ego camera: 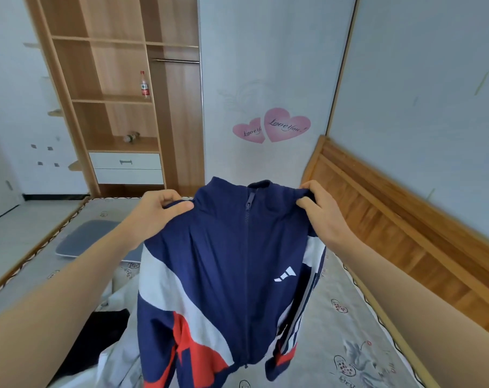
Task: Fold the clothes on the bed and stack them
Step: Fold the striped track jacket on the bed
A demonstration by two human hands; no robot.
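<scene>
Both forearms reach forward; left hand [156,211] and right hand [325,211] pinch the shoulders of a navy, white and red zipped jacket [223,270], hanging above the patterned bed [349,317]; its hem is cut off below; a black garment [103,331] lies half-hidden left of the jacket.

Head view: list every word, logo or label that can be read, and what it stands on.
"Love You!": larger pink heart sticker on the white wardrobe door.
"Love Yo", cut off: smaller pink heart sticker beside it.
White three-bar logo, no words: navy zip-up jacket.
Red label on clear plastic bottle: too small to read.
</scene>
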